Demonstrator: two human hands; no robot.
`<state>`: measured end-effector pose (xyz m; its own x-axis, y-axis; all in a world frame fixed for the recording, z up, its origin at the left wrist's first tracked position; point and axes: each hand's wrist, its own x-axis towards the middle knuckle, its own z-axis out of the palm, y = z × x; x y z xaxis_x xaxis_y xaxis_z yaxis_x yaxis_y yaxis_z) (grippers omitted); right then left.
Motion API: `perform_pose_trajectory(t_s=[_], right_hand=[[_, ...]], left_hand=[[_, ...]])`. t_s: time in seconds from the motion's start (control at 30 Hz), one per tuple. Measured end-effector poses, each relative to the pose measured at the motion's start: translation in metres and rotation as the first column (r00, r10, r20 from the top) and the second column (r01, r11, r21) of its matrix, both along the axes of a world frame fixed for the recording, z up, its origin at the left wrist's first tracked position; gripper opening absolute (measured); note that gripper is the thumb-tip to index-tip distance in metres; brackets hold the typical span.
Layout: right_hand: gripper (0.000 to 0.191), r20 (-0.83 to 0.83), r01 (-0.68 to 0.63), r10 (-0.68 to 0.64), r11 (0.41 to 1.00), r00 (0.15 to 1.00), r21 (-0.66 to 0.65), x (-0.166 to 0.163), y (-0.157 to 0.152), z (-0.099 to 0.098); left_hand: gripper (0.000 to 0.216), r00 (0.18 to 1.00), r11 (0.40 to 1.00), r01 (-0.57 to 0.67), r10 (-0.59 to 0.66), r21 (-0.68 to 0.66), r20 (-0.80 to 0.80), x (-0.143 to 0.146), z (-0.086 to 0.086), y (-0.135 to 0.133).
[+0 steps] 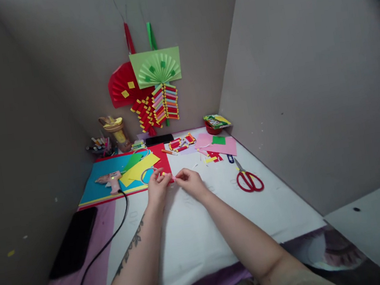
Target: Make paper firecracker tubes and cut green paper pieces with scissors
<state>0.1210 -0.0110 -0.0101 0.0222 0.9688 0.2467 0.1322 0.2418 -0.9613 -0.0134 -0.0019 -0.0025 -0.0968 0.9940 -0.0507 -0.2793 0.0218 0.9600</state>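
At the wearer's twelve o'clock, the left hand [158,183] and right hand [192,183] pinch a small pink piece [173,178] between their fingers, probably steadying both ends. From it, the glue gun [112,181] lies at nine o'clock, scissors [245,174] at three, presumably for reach.

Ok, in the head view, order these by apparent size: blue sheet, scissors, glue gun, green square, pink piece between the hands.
1. Blue sheet, partly covered
2. Scissors and glue gun: too alike to rank
3. Green square
4. Pink piece, partly hidden
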Motion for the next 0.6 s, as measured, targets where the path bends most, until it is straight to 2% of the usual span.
perform_pose_trajectory(t_s=[0.07,0.2,0.3,0.37,0.5,0.53,0.6], right_hand=[[0.017,0.008,-0.002,0.002,1.000,1.000,0.005,-0.005,-0.004,0.002],[0.019,-0.033,-0.005,0.004,1.000,0.999,-0.002,-0.011,-0.008,0.003],[0.019,0.001,-0.106,0.106,0.994,0.994,0.011,-0.008,-0.010,0.006],[0.022,0.091,-0.153,0.146,0.985,0.985,0.077,-0.003,-0.011,0.010],[0.077,0.316,-0.219,0.122,0.932,0.941,0.290,0.010,-0.013,0.019],[0.086,0.367,-0.260,0.137,0.915,0.920,0.309,0.012,-0.013,0.020],[0.094,0.435,-0.326,0.175,0.896,0.883,0.302,0.014,-0.014,0.021]], left_hand=[[0.051,0.997,1.000,-0.001,0.003,-0.024,0.079,0.002,0.000,0.000],[0.040,0.972,0.995,0.083,-0.071,-0.049,0.222,0.005,0.001,-0.001],[0.036,0.960,0.991,0.115,-0.091,-0.074,0.266,0.002,0.003,-0.002],[0.033,0.955,0.983,0.144,-0.109,-0.110,0.276,-0.002,0.005,-0.001],[0.032,0.948,0.956,0.238,-0.192,-0.169,0.252,-0.006,0.008,-0.003],[0.031,0.949,0.950,0.255,-0.211,-0.179,0.236,-0.006,0.009,-0.003],[0.030,0.949,0.940,0.284,-0.246,-0.191,0.199,-0.006,0.010,-0.005]])
